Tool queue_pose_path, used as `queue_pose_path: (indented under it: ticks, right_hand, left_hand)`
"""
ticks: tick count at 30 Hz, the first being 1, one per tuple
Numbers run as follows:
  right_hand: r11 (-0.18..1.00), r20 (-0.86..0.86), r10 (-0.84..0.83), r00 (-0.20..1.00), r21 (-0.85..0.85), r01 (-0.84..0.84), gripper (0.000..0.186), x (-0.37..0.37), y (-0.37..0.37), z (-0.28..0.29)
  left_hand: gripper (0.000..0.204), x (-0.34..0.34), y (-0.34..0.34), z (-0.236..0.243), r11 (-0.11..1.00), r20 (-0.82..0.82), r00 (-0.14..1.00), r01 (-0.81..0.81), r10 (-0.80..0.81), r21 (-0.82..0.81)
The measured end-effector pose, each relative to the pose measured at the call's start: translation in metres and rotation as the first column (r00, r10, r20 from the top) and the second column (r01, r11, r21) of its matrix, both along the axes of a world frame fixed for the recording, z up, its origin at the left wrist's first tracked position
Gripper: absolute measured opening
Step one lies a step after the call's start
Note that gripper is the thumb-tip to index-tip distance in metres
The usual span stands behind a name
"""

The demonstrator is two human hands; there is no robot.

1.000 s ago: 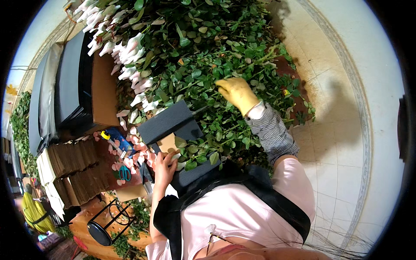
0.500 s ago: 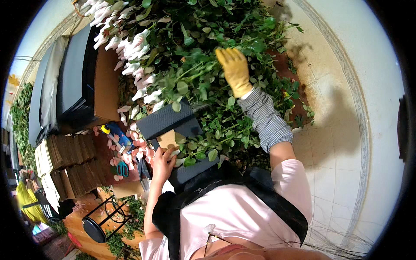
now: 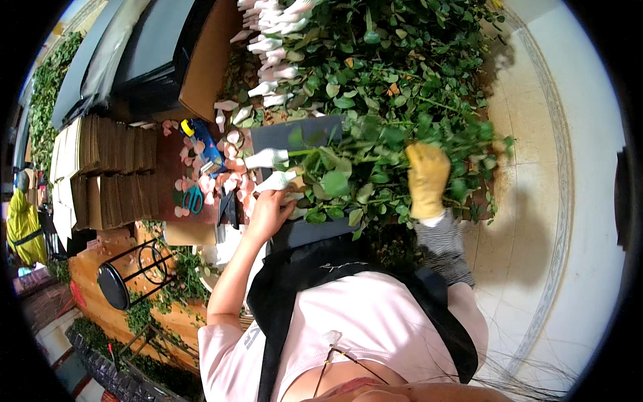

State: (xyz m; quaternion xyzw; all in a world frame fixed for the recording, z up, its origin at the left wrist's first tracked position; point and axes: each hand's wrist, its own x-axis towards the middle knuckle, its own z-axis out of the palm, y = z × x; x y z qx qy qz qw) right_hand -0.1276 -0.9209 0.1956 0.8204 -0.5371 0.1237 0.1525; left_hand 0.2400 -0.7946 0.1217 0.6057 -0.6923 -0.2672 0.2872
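My bare left hand (image 3: 271, 213) is closed over white-sleeved rose heads at the near end of a dark corrugated board (image 3: 301, 134). One sleeved head (image 3: 276, 181) lies against its fingertips. Just beyond it, another rose in a white sleeve (image 3: 266, 159) lies across the board, its leafy stem running right. My right hand, in a yellow glove (image 3: 429, 177), is curled around leafy rose stems (image 3: 375, 151) on the right; the leaves hide part of its grip. More sleeved roses (image 3: 268, 67) lie piled beyond, heads to the left.
Left of the board are loose pink petals (image 3: 231, 164), a blue tape dispenser (image 3: 204, 147), teal-handled scissors (image 3: 193, 199) and a dark-bladed tool (image 3: 229, 206). Stacked brown cardboard (image 3: 120, 151) and dark sheets (image 3: 161, 53) stand farther left. A black stool (image 3: 114, 285) stands on the floor.
My gloved right hand has come nearer from the far pile, bringing a sleeved rose across the board. My left hand remains by the board's near end. The view has shifted.
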Motion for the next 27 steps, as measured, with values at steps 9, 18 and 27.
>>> queue_pose_path:
  ticks: [9,18,27]
  right_hand:
    - [0.899,-0.148,-0.013,0.989,0.43,0.077,0.043,-0.009,0.024,-0.064]
    - [0.961,0.462,0.14,0.876,0.149,-0.233,0.037,0.018,-0.007,-0.053]
    - [0.825,0.26,-0.236,0.936,0.563,0.051,0.025,0.015,0.036,-0.087]
  left_hand:
    - [0.025,-0.023,0.004,0.03,0.995,0.532,0.847,0.031,0.023,-0.092]
    - [0.064,0.007,-0.028,0.015,0.977,0.352,0.918,0.21,-0.183,-0.041]
    - [0.058,0.003,-0.029,0.014,0.978,0.328,0.931,0.193,-0.16,-0.073]
